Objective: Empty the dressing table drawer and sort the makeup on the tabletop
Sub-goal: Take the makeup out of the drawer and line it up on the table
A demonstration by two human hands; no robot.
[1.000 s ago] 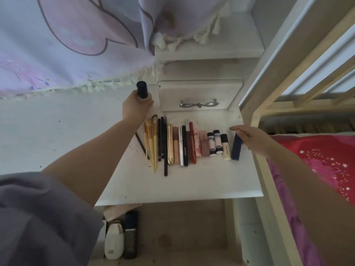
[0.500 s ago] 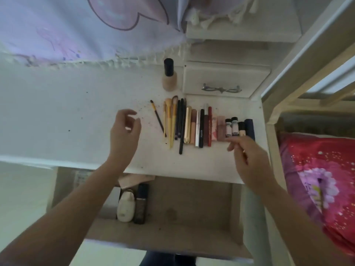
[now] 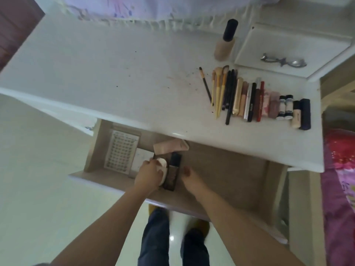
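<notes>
1. Both hands have left the desk point(image 3: 115, 89) and dropped into the open drawer point(image 3: 230, 181) below its front edge. Half a second ago they hovered over the desk, holding nothing.

2. The foundation bottle point(image 3: 225, 42) that your left hand carried one second ago now stands upright near the desk's back edge, just beside the small closed drawer point(image 3: 288, 45). Treat that placement as done.

3. The dark blue tube point(image 3: 305, 114) now lies at the right end of the sorted row point(image 3: 255, 100), near the desk's right edge. The row reads brushes, pencils, tubes, then small bottles.

4. Your left hand point(image 3: 148, 175) is curled over a white oval case point(image 3: 163, 166) near the front wall of the drawer. The fingers wrap it, so judge the grasp as made or nearly made.

5. Your right hand point(image 3: 191, 179) hangs with relaxed fingers, holding nothing. It is just right of the dark rectangular bottle point(image 3: 172, 173), which lies against the white case.

6. A pink flat case point(image 3: 171, 147) lies behind both, partly under the desk's front edge. A sheet of small rows point(image 3: 121, 150) and a white card point(image 3: 143, 158) lie toward the drawer's left wall.

7. Judgement: sorting on the desk is well advanced; emptying the drawer has these five items left.
</notes>
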